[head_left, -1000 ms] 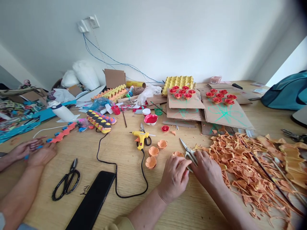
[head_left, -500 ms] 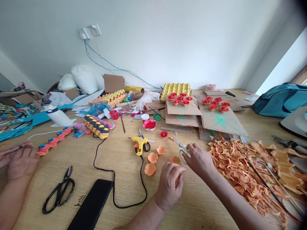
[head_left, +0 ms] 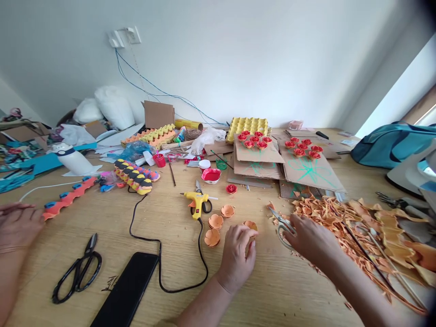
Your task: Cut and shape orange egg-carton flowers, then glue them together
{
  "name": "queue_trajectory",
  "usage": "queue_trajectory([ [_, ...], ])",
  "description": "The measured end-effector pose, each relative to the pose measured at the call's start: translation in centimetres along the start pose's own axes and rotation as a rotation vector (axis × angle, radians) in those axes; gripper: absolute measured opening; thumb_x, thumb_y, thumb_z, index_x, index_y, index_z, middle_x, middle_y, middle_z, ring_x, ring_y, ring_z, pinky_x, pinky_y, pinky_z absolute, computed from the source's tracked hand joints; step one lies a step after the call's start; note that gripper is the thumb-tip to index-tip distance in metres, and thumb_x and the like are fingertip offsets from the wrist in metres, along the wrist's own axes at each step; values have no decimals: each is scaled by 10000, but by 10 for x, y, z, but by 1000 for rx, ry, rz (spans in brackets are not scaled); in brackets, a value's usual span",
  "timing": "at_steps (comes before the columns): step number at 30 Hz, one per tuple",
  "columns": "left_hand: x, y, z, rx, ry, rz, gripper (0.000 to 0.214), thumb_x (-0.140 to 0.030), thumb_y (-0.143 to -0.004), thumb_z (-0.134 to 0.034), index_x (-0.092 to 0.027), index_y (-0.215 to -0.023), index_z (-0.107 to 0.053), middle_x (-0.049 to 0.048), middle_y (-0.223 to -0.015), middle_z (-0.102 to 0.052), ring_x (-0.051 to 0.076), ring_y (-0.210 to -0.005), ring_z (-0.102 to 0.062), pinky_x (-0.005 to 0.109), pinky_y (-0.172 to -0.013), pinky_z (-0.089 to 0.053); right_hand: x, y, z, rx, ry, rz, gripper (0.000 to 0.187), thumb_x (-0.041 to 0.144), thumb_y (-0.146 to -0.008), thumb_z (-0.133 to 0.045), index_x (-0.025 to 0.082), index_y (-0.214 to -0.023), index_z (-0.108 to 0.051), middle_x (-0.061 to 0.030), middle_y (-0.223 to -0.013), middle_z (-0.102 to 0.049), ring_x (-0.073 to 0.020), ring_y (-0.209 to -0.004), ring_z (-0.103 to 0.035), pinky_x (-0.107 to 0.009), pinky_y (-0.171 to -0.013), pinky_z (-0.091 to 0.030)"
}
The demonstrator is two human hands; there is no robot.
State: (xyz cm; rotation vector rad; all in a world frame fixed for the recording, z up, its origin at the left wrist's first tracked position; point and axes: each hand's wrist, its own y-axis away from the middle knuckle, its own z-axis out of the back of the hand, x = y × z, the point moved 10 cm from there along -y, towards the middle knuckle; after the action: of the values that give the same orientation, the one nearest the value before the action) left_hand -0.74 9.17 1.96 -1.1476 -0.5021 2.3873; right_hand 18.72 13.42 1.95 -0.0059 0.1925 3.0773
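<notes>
My right hand (head_left: pixel 308 236) is closed around scissors (head_left: pixel 283 224) with pale handles, their blades pointing left and away over the table. Small orange scraps lie by the blade tips. My left hand (head_left: pixel 238 254) rests on the tabletop with its fingers curled, the fingertips overlapping the near side of an orange egg-carton cup (head_left: pixel 251 224); whether anything is pinched in them is hidden. Left of it sit flower-cut orange cups (head_left: pixel 213 237). Behind these lies a yellow glue gun (head_left: pixel 196 203) over another pair of scissors. A red painted paper rose (head_left: pixel 231 189) stands nearby.
Orange carton trimmings (head_left: pixel 327 222) are heaped at right. Red roses stand on cardboard sheets (head_left: pixel 309 175) behind. A black phone (head_left: pixel 126 290), black scissors (head_left: pixel 77 272) and the glue gun's cord lie at front left. Another person's hand (head_left: pixel 20 227) touches a red carton strip (head_left: pixel 68 197).
My right hand has moved right with the scissors, and orange scraps have shifted right toward the heap. My left hand stays by the orange cup. The view has shifted slightly.
</notes>
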Motion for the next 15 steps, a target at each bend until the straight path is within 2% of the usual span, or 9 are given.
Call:
queue_trajectory([
  [3,2,-1,-2,3,-27,8,365,-11,-812,-528,-237,-1094,-579,63,-1056,-622,237,-999,-571,406,-876,-504,-17,17,16,-33,-16,-16,211,427,-888,-525,230,-811,-539,-59,-811,-677,-244,-748,-662,-288,-548,-275],
  [6,4,-2,-2,-9,-60,8,366,-23,-820,-529,-237,-1115,-556,72,-1112,-605,243,-1036,-567,428,-910,-501,-16,19,22,-55,-85,-9,233,442,-876,-541,236,-771,-508,-34,-779,-670,-209,-692,-632,-282,-546,-280],
  [8,4,-3,-2,-17,-94,5,369,-22,-824,-524,-235,-1125,-540,74,-1124,-598,246,-1045,-566,437,-914,-503,-11,15,15,-58,-136,12,221,429,-888,-532,230,-792,-515,-37,-792,-674,-200,-702,-633,-277,-562,-300],
  [11,5,-3,-1,-21,-148,8,371,-30,-836,-532,-234,-1147,-522,74,-1128,-590,249,-1048,-562,441,-918,-501,-3,11,-7,-42,-175,55,207,413,-920,-506,220,-853,-535,-52,-846,-684,-212,-790,-660,-272,-591,-330],
  [15,7,-2,-1,-14,-212,10,371,-55,-841,-572,-226,-1166,-514,77,-1142,-581,255,-1050,-554,449,-935,-486,-11,21,-26,-106,-132,-58,232,428,-954,-464,213,-921,-544,-75,-917,-676,-226,-777,-678,-279,-554,-329],
])
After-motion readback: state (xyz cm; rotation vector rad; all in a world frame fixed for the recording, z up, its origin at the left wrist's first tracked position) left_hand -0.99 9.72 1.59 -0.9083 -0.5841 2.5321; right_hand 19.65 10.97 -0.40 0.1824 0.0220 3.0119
